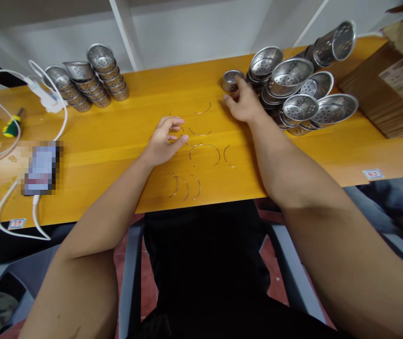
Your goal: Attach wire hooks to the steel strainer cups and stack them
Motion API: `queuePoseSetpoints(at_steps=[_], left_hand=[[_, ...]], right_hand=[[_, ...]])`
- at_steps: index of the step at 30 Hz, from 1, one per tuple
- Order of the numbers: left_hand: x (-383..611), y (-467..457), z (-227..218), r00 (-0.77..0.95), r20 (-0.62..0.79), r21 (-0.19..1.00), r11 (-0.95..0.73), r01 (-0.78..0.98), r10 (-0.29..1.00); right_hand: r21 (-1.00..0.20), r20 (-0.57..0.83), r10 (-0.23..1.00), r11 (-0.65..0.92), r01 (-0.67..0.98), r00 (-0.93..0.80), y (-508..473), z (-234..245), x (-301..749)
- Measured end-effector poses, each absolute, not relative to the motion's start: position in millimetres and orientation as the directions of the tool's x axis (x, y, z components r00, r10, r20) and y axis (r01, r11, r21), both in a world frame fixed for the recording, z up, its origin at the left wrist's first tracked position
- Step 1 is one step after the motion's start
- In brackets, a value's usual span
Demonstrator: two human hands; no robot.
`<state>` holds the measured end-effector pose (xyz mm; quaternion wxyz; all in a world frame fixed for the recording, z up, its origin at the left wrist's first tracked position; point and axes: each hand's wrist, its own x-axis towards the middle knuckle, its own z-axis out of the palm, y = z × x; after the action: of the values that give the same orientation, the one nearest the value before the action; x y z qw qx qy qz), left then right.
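Note:
My right hand (245, 100) reaches to a small perforated metal cup (229, 83) standing on the table. Its index finger overlaps the cup's right rim, while the thumb sits apart, lower and nearer to me. Whether the finger presses on the cup I cannot tell; the other fingers are mostly hidden. Over the middle of the table, my left hand (164, 141) is open with fingers loosely bent and thumb apart. Thin curved metal wires lie beside and partly behind it, among them a wide arc (205, 145) and a smaller one (197, 185) near the front edge.
Nested perforated metal cups (291, 77) crowd the right, some tilted, beside a cardboard box (387, 89). More cup stacks (108, 70) stand at back left. A phone (41, 169), white cables (66, 113) and a green-yellow screwdriver (12, 126) lie left. A white partition (201, 33) rises behind.

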<state>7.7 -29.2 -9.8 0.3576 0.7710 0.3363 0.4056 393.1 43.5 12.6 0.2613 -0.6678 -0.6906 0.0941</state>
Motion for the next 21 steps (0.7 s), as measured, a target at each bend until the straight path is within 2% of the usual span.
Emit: queuePoseSetpoints(at_steps=[3,6,11,17,21], left_hand=[[9,-30,-9,0.445,0.374,0.820,-0.515,0.252,0.814],[10,-32,-8,0.445,0.381,0.808,-0.526,0.266,0.810],[9,-32,-8,0.442,0.391,0.816,-0.526,0.240,0.807],[7,-30,-10,0.440,0.396,0.825,-0.523,0.215,0.806],[8,-31,-9,0.432,0.390,0.824,-0.517,0.230,0.813]], right_hand=[[-0.473,0.143,0.982,-0.039,0.880,0.121,33,29,376],[-0.475,0.126,0.982,-0.063,0.878,0.139,27,37,372],[-0.534,0.141,0.973,-0.082,0.841,0.185,26,34,383],[-0.502,0.194,0.954,-0.105,0.858,0.230,22,34,383],[-0.545,0.233,0.940,-0.086,0.834,0.249,32,24,389]])
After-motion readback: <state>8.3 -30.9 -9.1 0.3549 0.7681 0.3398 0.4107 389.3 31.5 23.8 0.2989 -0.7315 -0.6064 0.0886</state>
